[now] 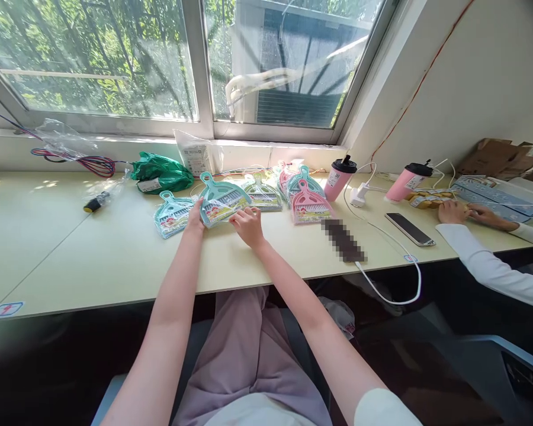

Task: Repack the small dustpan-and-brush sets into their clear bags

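Just above the table, my left hand point(196, 216) grips the left edge of a blue toy-sized dustpan and brush set point(222, 201), tilted up in clear wrapping with a printed label. At its lower right corner my right hand point(249, 226) is closed, its fingertips pinching the wrapped edge. A second blue set point(172, 218) lies to the left, beside my left wrist. Behind the held set is a green dustpan set point(263, 195), partly covered. Farther right, a pink set point(310, 204) lies in front of another blue-green set point(302, 177).
A green plastic bag point(162, 171) and a black-and-yellow object point(96, 202) are at left. Pink cups point(339, 180) stand at right, near a charging cable point(393, 236), a phone point(409, 229) and a blurred-out dark object point(344, 239). Another person's hands point(453, 212) work at far right.
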The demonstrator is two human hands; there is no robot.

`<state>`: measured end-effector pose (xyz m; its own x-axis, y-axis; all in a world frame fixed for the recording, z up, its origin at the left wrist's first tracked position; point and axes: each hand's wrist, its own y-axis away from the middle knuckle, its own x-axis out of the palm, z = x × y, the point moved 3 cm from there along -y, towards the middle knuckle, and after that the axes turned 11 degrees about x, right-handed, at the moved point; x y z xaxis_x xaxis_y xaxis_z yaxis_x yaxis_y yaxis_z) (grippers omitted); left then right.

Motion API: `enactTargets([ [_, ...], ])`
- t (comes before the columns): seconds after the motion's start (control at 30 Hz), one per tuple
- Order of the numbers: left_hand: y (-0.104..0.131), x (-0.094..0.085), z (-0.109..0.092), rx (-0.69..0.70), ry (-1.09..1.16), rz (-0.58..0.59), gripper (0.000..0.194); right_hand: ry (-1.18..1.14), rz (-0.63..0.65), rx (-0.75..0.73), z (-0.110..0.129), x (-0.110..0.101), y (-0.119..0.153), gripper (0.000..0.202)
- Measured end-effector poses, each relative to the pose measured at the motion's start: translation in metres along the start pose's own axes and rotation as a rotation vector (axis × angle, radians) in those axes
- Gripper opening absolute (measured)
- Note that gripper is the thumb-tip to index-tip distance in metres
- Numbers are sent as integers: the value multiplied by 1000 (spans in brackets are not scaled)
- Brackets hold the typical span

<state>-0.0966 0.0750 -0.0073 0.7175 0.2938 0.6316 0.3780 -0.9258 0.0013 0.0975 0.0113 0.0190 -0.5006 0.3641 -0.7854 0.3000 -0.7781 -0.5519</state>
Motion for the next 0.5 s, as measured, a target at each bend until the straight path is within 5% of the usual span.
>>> enactTargets([
  [0.13,1,-3,-8,-31,61,-75,30,-22,121,70,-2,3,-1,22],
  [0.23,7,1,-8,-5,61,-87,24,-186,227,263,-10,9,-5,26],
  [0.4,19,17,-5,-4,21,7,22,-841,349,742,-29,23,-8,28],
  [0.5,25,25,-5,16,-4,84,20,-1192,302,914,-36,27,-9,18],
])
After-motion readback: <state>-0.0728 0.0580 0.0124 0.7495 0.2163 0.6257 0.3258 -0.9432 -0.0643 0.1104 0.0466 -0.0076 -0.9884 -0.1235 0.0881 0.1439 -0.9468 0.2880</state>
